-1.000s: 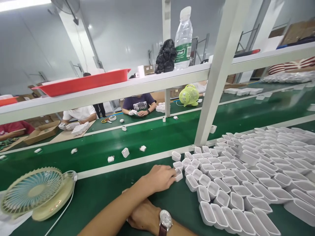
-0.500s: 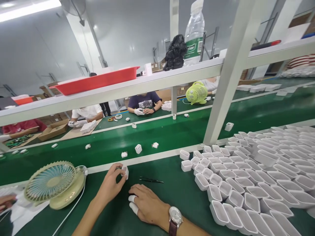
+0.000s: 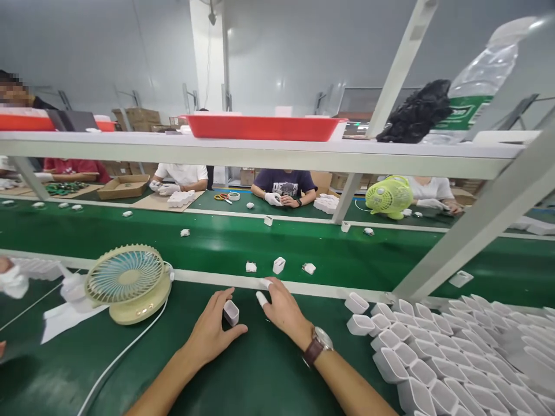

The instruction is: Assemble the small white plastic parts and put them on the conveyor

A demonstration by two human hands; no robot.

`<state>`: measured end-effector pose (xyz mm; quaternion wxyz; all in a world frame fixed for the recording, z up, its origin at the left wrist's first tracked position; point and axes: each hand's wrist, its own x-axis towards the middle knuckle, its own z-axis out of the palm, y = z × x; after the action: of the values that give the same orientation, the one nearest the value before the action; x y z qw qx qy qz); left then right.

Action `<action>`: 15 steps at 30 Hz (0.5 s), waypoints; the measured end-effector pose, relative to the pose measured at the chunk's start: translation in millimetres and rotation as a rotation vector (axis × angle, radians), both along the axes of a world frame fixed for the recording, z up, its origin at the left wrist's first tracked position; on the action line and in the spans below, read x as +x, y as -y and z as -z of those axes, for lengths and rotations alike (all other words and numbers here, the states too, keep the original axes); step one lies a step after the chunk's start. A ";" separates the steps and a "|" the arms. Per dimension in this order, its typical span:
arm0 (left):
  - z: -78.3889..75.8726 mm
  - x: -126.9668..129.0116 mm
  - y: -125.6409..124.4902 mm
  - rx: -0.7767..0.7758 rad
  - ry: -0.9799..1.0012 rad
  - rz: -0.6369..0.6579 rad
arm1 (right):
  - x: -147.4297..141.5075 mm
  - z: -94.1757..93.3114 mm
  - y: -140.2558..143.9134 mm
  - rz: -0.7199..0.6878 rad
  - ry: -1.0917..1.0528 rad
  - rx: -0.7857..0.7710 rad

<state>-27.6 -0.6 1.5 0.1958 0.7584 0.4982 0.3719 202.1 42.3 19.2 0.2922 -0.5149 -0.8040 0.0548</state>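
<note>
My left hand (image 3: 212, 330) holds a small white plastic case (image 3: 231, 312) between thumb and fingers, just above the green work surface (image 3: 243, 375). My right hand (image 3: 281, 308), with a watch on its wrist and white finger cots on two fingertips, lies flat just right of the case. Its fingers are spread, reach toward the white strip at the belt's edge, and hold nothing that I can see.
A cream desk fan (image 3: 128, 283) with a white cable stands to the left. Several white cases (image 3: 433, 358) are packed at the right. Small white parts (image 3: 278, 264) ride the green conveyor. A slanted frame post (image 3: 472, 231) and a shelf with a red tray (image 3: 264, 127) cross overhead. People work opposite.
My view has swung left. My left hand brought a white case from the pile at the right over to the middle. My right hand slid forward toward the belt edge.
</note>
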 end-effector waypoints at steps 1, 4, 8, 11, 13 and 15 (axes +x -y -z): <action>3.5 0.5 0.2 -0.011 0.006 -0.004 | -1.4 1.4 -13.0 0.031 0.015 -0.009; 12.4 2.3 0.1 -0.028 0.009 -0.023 | -9.6 7.8 -47.9 0.121 0.055 -0.046; 16.3 3.0 -0.3 -0.038 -0.003 -0.033 | -25.2 12.9 -81.5 0.218 0.071 -0.083; 15.3 2.6 0.2 -0.042 -0.003 -0.028 | -34.5 12.7 -91.1 0.234 0.046 -0.096; 15.0 2.2 0.3 -0.042 0.003 -0.028 | -38.0 12.3 -85.6 0.188 0.023 -0.100; 15.8 1.7 0.0 -0.042 0.010 -0.025 | -38.6 12.4 -69.4 0.093 0.004 -0.104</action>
<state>-25.9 -0.6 -14.3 0.2094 0.7459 0.5144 0.3677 163.5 111.7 6.8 0.2656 -0.5664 -0.7758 0.0819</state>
